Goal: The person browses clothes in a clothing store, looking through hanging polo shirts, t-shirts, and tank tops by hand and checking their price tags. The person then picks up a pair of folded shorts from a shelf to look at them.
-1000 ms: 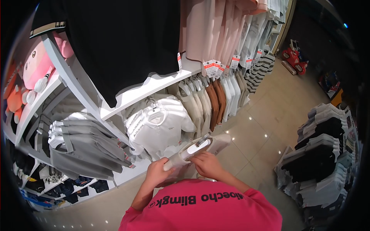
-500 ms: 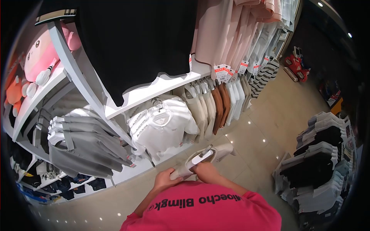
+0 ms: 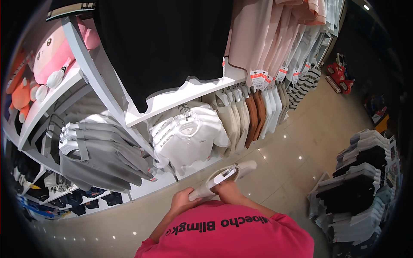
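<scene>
In front of my pink shirt I hold a beige garment [image 3: 247, 167] with a white hanger [image 3: 223, 175] in its neck opening. My left hand [image 3: 182, 200] is closed on the garment's left shoulder edge, thumb on top. My right hand [image 3: 228, 190] is at the neck opening, closed against the hanger, its fingertips partly hidden by hanger and cloth. Beyond my hands, white T-shirts [image 3: 189, 135] hang on a low rail, beside beige and brown tops [image 3: 254, 114].
Grey tops [image 3: 99, 157] hang at the left below a white shelf [image 3: 47, 103] with plush toys. A large black garment [image 3: 165, 47] hangs ahead, pink ones [image 3: 254, 34] beside it. Another clothes rack [image 3: 355, 189] stands at right on the tiled floor [image 3: 275, 172].
The view has shifted slightly, so the racks appear further right and lower. The far end of the beige garment hangs a little differently; both hands keep nearly the same place.
</scene>
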`<control>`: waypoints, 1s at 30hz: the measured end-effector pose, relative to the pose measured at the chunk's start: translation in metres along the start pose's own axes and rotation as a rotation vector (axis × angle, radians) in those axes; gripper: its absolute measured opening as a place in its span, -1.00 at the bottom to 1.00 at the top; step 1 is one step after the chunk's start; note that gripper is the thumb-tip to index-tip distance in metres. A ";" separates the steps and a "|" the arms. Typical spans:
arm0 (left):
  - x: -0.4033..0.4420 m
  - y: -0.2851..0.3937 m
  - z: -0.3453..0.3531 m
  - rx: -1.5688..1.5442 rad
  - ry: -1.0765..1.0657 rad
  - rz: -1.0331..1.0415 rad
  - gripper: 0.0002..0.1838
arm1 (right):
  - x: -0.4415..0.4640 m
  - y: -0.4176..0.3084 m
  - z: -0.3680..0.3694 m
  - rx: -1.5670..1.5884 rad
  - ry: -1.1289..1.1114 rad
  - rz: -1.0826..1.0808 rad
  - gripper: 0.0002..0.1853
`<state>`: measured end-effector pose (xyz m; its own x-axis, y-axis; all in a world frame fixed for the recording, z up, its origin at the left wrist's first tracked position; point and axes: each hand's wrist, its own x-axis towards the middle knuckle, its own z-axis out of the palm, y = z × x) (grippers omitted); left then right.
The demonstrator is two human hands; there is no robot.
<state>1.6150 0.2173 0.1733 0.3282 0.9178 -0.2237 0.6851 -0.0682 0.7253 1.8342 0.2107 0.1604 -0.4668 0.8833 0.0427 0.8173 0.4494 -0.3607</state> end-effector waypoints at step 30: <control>-0.006 -0.006 -0.027 0.060 -0.018 0.137 -0.62 | -0.027 -0.018 -0.006 0.273 0.329 0.046 -0.84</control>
<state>1.5913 0.2225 0.1885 0.4328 0.8909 -0.1375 0.6707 -0.2163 0.7095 1.8343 0.1793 0.1717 -0.2629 0.9171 0.2996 0.6947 0.3954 -0.6009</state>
